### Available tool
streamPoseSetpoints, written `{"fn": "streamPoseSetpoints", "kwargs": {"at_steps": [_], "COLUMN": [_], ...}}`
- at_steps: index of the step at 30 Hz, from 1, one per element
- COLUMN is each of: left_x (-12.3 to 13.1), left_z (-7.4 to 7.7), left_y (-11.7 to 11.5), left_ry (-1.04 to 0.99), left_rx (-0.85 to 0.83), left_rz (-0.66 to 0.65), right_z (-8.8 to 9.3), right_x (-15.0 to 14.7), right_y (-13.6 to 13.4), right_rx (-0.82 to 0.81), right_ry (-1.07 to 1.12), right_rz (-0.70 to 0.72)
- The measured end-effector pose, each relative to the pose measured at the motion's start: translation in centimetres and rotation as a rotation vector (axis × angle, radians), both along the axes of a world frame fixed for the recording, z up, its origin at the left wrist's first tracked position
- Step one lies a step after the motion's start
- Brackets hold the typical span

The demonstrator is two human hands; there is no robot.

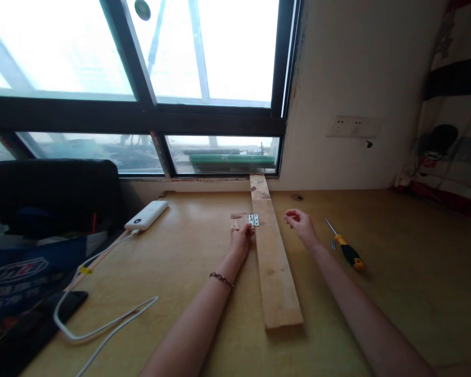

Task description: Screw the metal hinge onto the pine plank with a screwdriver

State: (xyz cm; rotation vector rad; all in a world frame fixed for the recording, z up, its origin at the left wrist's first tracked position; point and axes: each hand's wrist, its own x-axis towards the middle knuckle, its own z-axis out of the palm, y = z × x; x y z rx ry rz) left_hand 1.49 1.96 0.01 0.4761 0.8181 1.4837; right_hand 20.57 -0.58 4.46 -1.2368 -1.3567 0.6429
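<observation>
A long wooden board lies on the table, its far end by the window. A small metal hinge rests across the board's left edge and a short wood piece beside it. My left hand is closed at the near edge of the hinge and the short piece; its fingertips hide whatever they pinch. To the right of the board, my right hand is raised with thumb and forefinger pinched together. Anything between them is too small to name. Further right lies a screwdriver with a yellow and black handle.
Next to the screwdriver is a small metal piece. A white power bank with a white cable lies on the table at left. Beyond the left edge are a black chair and a blue bag.
</observation>
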Motion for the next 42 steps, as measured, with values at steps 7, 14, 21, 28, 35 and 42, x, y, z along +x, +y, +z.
{"fn": "streamPoseSetpoints", "kwargs": {"at_steps": [7,14,21,28,35,42], "left_x": [-0.1,-0.1,-0.1,-0.1,-0.1,-0.1], "left_z": [0.1,0.3,0.4,0.5,0.3,0.4], "left_y": [-0.1,-0.3,-0.4,-0.5,-0.4,-0.5], "left_ry": [0.003,0.002,0.003,0.017,0.005,0.005], "left_rx": [-0.005,-0.008,0.008,-0.002,0.018,0.014], "left_rz": [0.019,0.008,-0.010,-0.024,-0.028,-0.037], "right_z": [-0.4,-0.4,0.2,0.0,0.0,0.1], "right_x": [-6.7,-7.1,-7.6,-7.5,-7.4,-7.4], "right_y": [4.5,4.4,3.6,3.8,4.0,3.8], "right_rx": [-0.038,-0.083,-0.046,-0.020,-0.034,-0.029], "right_ry": [-0.193,-0.492,-0.593,-0.619,-0.647,-0.593], "right_rz": [-0.010,-0.122,-0.107,-0.097,-0.096,-0.045]}}
